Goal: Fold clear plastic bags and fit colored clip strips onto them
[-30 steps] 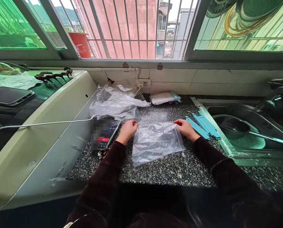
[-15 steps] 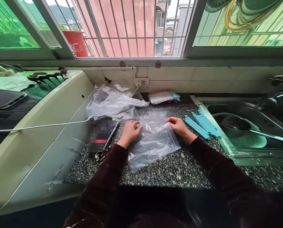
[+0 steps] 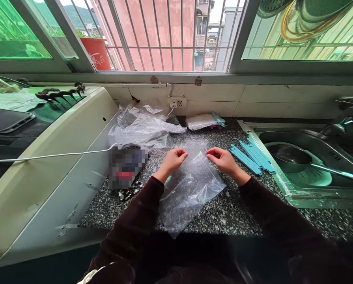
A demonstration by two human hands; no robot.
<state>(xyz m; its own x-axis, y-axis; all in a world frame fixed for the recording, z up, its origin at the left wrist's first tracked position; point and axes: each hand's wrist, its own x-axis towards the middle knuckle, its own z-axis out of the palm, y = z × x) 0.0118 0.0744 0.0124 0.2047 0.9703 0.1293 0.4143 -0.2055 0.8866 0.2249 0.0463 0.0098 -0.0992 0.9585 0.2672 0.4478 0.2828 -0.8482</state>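
A clear zip-lock bag (image 3: 191, 189) lies at a slant on the speckled counter, its zip edge toward the right and one lower corner reaching the counter's front edge. Over its upper left side, my left hand (image 3: 173, 161) has thumb and forefinger pinched together on the thin film. My right hand (image 3: 223, 161) is at the bag's top corner, its thumb and forefinger curled close around the edge. The film is see-through, so the exact contact at the fingertips is hard to make out. The bag looks flat, with nothing visible inside.
Crumpled clear plastic (image 3: 143, 128) and a flat pack of bags (image 3: 201, 121) lie by the wall. Turquoise strips (image 3: 253, 156) rest right of my hands, beside the sink (image 3: 297, 195) with a pan (image 3: 290, 156). A blurred-out phone (image 3: 127, 167) and a white cable (image 3: 60, 153) are left.
My left hand has moved right and closed from spread fingers to a pinch. The bag has turned, its lower corner now nearer me. My right hand has stayed at the top corner.
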